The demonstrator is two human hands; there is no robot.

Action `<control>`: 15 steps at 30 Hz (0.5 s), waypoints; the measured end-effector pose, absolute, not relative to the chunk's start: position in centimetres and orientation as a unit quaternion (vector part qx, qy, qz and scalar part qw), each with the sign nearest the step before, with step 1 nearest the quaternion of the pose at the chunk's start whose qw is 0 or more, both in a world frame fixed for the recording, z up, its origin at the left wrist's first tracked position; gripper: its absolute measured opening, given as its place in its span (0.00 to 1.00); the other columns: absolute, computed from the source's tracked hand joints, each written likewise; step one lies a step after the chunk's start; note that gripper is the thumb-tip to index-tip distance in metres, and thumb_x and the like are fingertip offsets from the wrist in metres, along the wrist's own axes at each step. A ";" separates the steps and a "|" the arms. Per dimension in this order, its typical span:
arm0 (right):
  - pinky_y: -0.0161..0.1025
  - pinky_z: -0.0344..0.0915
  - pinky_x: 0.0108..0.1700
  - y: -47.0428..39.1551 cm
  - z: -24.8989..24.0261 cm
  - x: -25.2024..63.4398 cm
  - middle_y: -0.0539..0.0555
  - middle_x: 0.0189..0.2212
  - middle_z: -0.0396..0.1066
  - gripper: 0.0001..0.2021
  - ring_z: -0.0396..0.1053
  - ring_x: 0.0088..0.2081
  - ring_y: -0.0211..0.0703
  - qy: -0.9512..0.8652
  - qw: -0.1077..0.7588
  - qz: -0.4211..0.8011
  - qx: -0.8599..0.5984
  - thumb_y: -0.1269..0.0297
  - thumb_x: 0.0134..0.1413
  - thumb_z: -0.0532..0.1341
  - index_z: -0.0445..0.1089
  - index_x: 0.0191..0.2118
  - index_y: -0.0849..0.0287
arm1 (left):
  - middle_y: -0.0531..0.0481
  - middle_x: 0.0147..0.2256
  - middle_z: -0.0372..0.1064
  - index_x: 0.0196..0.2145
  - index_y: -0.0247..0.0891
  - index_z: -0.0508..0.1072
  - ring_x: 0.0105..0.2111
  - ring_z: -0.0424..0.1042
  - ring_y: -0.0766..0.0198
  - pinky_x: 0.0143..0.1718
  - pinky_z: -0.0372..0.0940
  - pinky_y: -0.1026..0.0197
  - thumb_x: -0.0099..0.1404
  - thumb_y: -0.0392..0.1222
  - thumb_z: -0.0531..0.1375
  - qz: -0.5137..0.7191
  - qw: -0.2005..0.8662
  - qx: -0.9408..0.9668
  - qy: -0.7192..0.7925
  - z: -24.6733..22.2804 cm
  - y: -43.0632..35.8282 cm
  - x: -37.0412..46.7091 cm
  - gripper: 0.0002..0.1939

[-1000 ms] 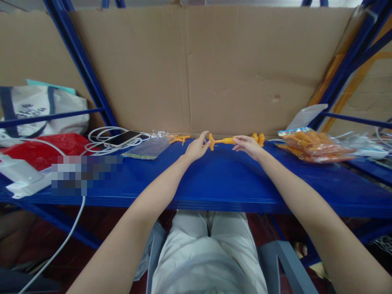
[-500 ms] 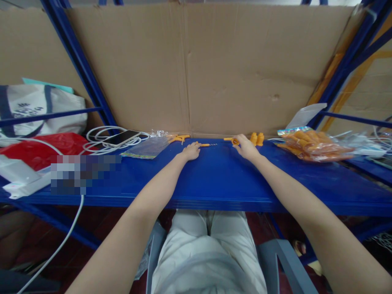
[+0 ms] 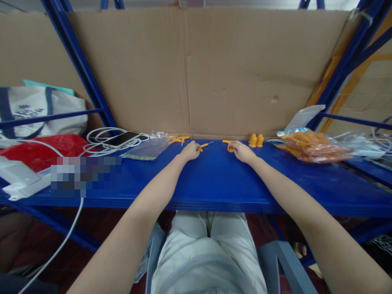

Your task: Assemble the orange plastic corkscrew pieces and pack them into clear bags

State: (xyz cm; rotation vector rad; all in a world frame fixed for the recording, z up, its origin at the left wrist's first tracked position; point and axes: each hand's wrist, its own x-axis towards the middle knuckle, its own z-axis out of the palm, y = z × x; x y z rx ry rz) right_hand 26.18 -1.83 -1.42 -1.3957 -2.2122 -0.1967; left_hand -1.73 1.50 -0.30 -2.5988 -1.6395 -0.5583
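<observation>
My left hand (image 3: 190, 151) is closed on the orange end of a corkscrew (image 3: 203, 146). Its thin metal spiral points right and slightly away from me. To the right, my right hand (image 3: 243, 151) grips an orange ring-shaped piece (image 3: 230, 149), its round opening facing me. An orange bar (image 3: 226, 141) juts out just behind the ring; I cannot tell whether the two are one part. Two orange bell-shaped pieces (image 3: 256, 141) stand upright beyond my right hand. Behind my left hand lies an orange branched part (image 3: 181, 139).
A clear plastic bag (image 3: 147, 150) lies left on the blue table (image 3: 211, 183); a phone (image 3: 121, 139) rests among white cables. At right is a bag of orange parts (image 3: 312, 145). Cardboard (image 3: 229, 73) walls the back. A red bag (image 3: 49, 150) and power strip (image 3: 27, 181) sit far left.
The corkscrew has gone from lying nearly level to tilted, its spiral tip raised, in my left hand. My right hand has shifted slightly left with the ring-shaped piece.
</observation>
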 end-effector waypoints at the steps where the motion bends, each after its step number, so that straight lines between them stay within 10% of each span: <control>1: 0.48 0.65 0.60 -1.8 -1.4 26.3 0.62 0.58 0.69 0.22 0.69 0.57 0.52 -0.811 0.253 -0.077 -0.521 0.78 0.57 0.51 0.73 0.53 0.60 | 0.42 0.46 0.71 0.45 0.37 0.79 0.49 0.73 0.53 0.52 0.66 0.57 0.65 0.36 0.57 -0.177 0.014 -0.833 -0.524 -0.4 1.6 -1.7 0.15; 15: 0.65 0.52 0.64 -1.2 -1.0 30.9 0.67 0.68 0.54 0.33 0.53 0.67 0.63 -0.669 0.256 -0.130 -0.686 0.71 0.52 0.54 0.60 0.66 0.65 | 0.40 0.45 0.77 0.40 0.38 0.72 0.45 0.76 0.52 0.44 0.68 0.55 0.66 0.40 0.57 -0.164 0.000 -0.812 -0.560 -0.2 1.2 -1.3 0.06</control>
